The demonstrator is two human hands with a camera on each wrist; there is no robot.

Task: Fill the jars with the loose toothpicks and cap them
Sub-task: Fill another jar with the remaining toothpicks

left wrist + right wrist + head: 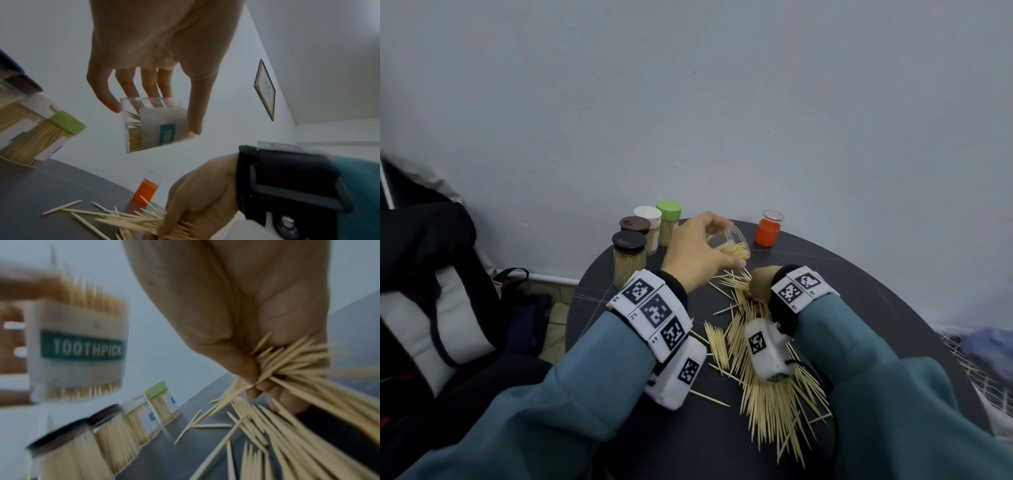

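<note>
Toothpick-filled clear plastic jars (pixel 629 260) with brown, white and green caps stand capped at the far left of the dark round table (pixel 859 274). Right of them, the left hand (pixel 697 251) grips a tilted, uncapped, partly filled clear jar (pixel 732 244) above the table. Right hand (pixel 762 282) clenches a bundle of loose wooden toothpicks (pixel 298 363) over the near scattered pile (pixel 774 394).

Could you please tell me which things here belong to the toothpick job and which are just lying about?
Part of the job:
- open clear jar, held tilted in the left hand
- toothpick bundle in the right hand's grip
- loose toothpicks on the table
- four capped full jars
- orange cap

Lying about:
- dark bag
- framed picture
</note>
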